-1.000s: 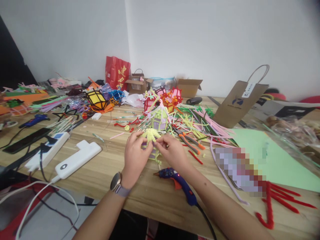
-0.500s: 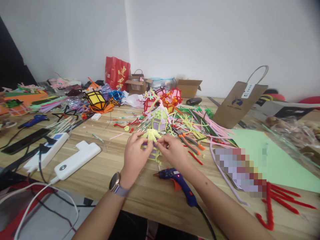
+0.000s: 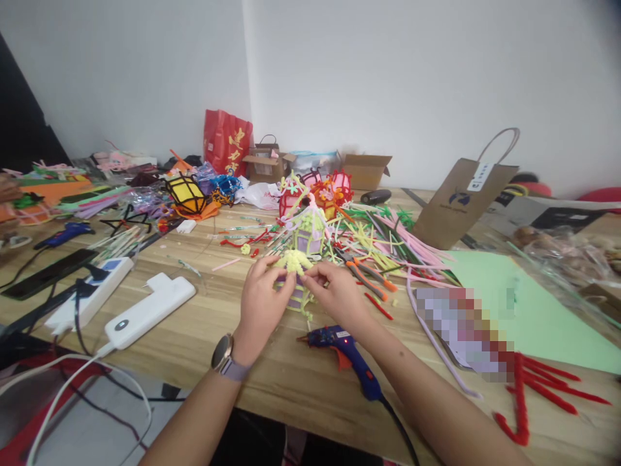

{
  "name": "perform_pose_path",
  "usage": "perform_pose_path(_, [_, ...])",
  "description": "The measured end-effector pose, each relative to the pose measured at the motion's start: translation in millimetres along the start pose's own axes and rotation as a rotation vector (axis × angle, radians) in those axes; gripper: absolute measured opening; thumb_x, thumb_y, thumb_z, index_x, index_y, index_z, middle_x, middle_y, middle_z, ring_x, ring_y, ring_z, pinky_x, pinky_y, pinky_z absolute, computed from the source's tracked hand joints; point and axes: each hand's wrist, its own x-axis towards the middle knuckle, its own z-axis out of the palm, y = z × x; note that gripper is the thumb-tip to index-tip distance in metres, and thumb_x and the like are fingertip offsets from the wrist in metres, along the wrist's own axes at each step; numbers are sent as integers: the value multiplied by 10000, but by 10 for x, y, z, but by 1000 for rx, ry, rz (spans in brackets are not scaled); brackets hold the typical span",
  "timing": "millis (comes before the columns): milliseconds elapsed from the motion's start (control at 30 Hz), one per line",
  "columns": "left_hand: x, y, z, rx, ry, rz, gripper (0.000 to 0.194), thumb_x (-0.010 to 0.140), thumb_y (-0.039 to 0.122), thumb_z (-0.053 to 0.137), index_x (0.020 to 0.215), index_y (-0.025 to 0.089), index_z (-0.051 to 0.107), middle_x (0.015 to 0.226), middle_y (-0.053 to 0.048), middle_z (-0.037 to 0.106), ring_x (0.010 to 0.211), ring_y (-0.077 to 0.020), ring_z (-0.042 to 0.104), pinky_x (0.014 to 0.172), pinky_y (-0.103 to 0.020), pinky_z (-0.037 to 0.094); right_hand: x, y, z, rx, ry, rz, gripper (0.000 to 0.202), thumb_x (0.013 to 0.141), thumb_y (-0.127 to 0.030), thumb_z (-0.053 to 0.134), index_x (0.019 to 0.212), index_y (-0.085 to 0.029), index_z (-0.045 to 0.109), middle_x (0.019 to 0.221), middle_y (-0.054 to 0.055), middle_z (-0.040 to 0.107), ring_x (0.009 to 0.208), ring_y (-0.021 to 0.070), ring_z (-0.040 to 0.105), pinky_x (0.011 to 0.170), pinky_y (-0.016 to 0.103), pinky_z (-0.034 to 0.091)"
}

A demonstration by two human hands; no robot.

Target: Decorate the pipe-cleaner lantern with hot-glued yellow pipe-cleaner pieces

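Observation:
Near the middle of the table stands a small yellow-green and purple lantern (image 3: pixel 294 261) made of fuzzy stems. My left hand (image 3: pixel 264 301) pinches the left side of its yellow top, and a watch is on that wrist. From the right, my right hand (image 3: pixel 339 294) pinches the top's right edge. The hands partly hide the lantern's body. Just behind it is a second green and purple lantern (image 3: pixel 308 241) with a pink top. A blue glue gun (image 3: pixel 347 349) with a lit red light lies below my right hand.
Orange-handled pliers (image 3: pixel 373 278) and many loose stems (image 3: pixel 392 233) lie to the right, before a brown paper bag (image 3: pixel 463 200) and a green sheet (image 3: pixel 528 310). At left are a white power bank (image 3: pixel 150 310), a power strip (image 3: pixel 90 294) and another glue gun (image 3: pixel 65 236).
At the far left edge, part of another person's hand has come into view. My hands have kept nearly the same place on the lantern.

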Motion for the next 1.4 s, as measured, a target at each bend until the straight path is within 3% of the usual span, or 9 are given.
perform_pose_path(200, [-20, -13, 15, 37, 17, 19, 96, 804, 228, 611, 746, 172, 663, 1050, -96, 643, 1029, -237, 608, 918, -397, 500, 48, 32, -68, 33, -40, -17, 146, 824, -209, 574, 713, -178, 664, 669, 13, 638, 620, 135, 566, 596, 233, 405])
perform_pose_path(433, [-1, -44, 27, 52, 11, 35, 106, 803, 237, 608, 747, 170, 667, 1046, -93, 642, 1023, -232, 607, 936, -393, 488, 162, 404, -683, -94, 182, 170, 277, 843, -367, 533, 776, -160, 704, 625, 10, 649, 572, 141, 553, 556, 241, 379])
perform_pose_path(567, [4, -70, 33, 63, 13, 55, 142, 819, 270, 588, 755, 171, 668, 1063, -101, 633, 1037, -237, 599, 940, -399, 483, 66, 715, -873, -414, -42, 335, 264, 847, -332, 520, 823, -177, 732, 663, 17, 679, 583, 140, 565, 529, 231, 346])
perform_pose_path(633, [7, -68, 26, 69, 5, 58, 163, 825, 286, 575, 760, 170, 669, 1065, -109, 633, 1040, -245, 597, 942, -405, 480, 2, 836, -883, -524, -79, 390, 241, 842, -274, 517, 818, -186, 741, 711, 36, 700, 635, 154, 587, 539, 237, 332])
perform_pose_path(833, [8, -48, 0, 83, -41, 50, 189, 800, 339, 588, 792, 172, 675, 1066, -116, 639, 1046, -271, 588, 953, -426, 468, -95, 1044, -952, -666, -21, 512, 228, 833, -246, 522, 822, -202, 746, 826, 72, 728, 735, 187, 613, 574, 252, 339])
perform_pose_path(1100, [44, -136, 19, 70, 14, 73, 188, 803, 324, 579, 804, 163, 675, 1012, -119, 642, 991, -272, 607, 918, -417, 482, -107, 1201, -1537, -824, 185, 725, 355, 887, -274, 410, 1036, -194, 722, 1004, 116, 726, 867, 227, 648, 604, 265, 385])
perform_pose_path(1200, [41, -173, 27, 80, 48, 94, 195, 818, 338, 571, 816, 168, 667, 1002, -113, 637, 991, -264, 608, 913, -408, 485, -60, 1309, -1581, -840, 117, 735, 325, 891, -250, 432, 1002, -186, 730, 983, 112, 727, 888, 225, 651, 644, 264, 418])
perform_pose_path(1300, [21, -188, 37, 86, 73, 118, 218, 836, 354, 557, 821, 162, 659, 1015, -125, 633, 1001, -266, 604, 914, -408, 485, 21, 1459, -1555, -820, -45, 728, 251, 914, -239, 482, 947, -165, 719, 962, 102, 712, 899, 207, 648, 713, 267, 466])
perform_pose_path(1400, [1, -181, 31, 65, 97, 115, 235, 848, 377, 553, 820, 167, 654, 1021, -122, 631, 1001, -258, 603, 915, -401, 484, 80, 1591, -1544, -785, -229, 713, 250, 921, -317, 556, 1106, -167, 632, 1129, 82, 638, 961, 200, 625, 813, 355, 523])
